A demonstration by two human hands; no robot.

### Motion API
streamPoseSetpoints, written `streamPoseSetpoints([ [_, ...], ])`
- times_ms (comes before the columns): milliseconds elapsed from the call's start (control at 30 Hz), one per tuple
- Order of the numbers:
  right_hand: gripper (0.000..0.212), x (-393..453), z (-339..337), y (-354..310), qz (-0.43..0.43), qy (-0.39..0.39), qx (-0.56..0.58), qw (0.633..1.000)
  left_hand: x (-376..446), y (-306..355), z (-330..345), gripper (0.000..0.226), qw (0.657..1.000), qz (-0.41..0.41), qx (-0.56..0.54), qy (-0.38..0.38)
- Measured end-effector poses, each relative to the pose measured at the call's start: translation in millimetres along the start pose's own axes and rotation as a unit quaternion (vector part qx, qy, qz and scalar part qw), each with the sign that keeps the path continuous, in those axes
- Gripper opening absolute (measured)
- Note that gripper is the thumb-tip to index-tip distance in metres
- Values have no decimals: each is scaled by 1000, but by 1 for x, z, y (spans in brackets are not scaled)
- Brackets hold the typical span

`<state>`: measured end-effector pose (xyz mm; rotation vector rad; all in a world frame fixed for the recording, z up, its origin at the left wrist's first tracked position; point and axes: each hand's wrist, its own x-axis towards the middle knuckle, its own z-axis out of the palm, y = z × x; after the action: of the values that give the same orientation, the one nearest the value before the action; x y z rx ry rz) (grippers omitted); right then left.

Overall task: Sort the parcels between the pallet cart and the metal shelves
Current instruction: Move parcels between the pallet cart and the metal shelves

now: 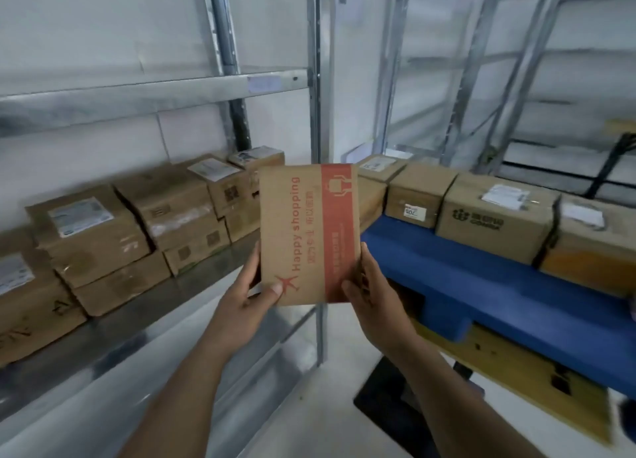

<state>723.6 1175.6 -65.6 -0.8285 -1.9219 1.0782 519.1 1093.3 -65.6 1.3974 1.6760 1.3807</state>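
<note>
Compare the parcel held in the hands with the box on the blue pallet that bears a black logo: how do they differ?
The held parcel is flat and thin; the logo box is a deep carton. The held parcel has red print and a red band; the logo box has black print and a white label on top. The held parcel is upright in both hands; the logo box rests on the blue pallet. Both are brown cardboard.

Both my hands are full: left hand [253, 296] and right hand [370, 285] pinch the flat cardboard parcel [308, 234] by its bottom corners, upright, blocking my view straight ahead. Left: shelf [192, 282] packed with stacked boxes [137, 230] along the back; bare strip only along its front edge. Room above the stacks, under the upper shelf beam [155, 93]. Shelf upright post [318, 113] stands right behind the parcel, splitting left from right. Right: blue pallet [481, 278] has a row of boxes [495, 213] at its far side; near blue deck is bare. Floor gap between shelf and pallet open.
</note>
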Motion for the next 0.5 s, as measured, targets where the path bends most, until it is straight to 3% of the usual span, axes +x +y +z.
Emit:
streamPoseSetpoints([
  [500, 59, 12, -77, 59, 182, 150, -88, 968, 116, 5, 111, 62, 982, 8, 76, -175],
])
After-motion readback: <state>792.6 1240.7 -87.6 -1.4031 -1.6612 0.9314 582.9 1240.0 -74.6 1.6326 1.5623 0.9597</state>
